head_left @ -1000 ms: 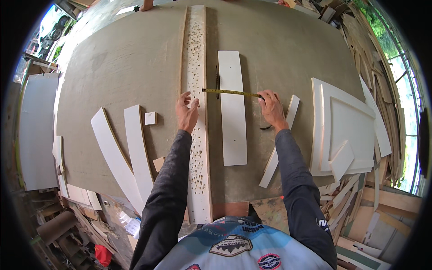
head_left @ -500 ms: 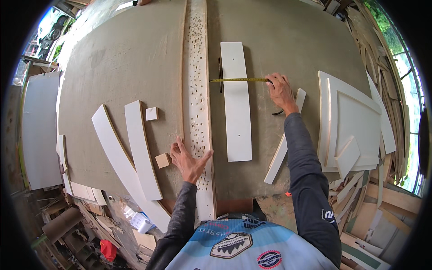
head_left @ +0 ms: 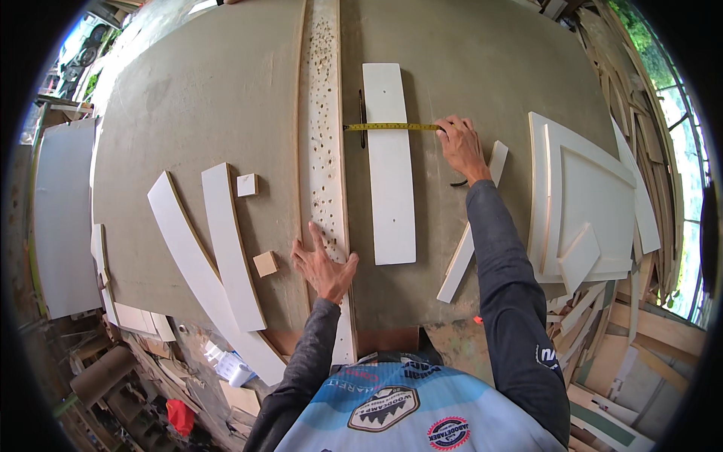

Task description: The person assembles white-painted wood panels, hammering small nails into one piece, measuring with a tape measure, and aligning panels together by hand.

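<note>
1. The right hand [head_left: 461, 149] has its fingers wrapped on the right end of the yellow tape [head_left: 392, 126].
2. The tape goes straight across the top half of a white board [head_left: 390, 181] and reaches the side of a long strip with holes [head_left: 322, 166].
3. The left hand [head_left: 325, 270] has its fingers spread apart over that strip.
4. A small wood block [head_left: 265, 264] is near the left hand, on the big table [head_left: 203, 98].

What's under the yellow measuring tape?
The yellow measuring tape passes over a white board and the brownish tabletop; whatever lies directly beneath its blade is covered.
</note>
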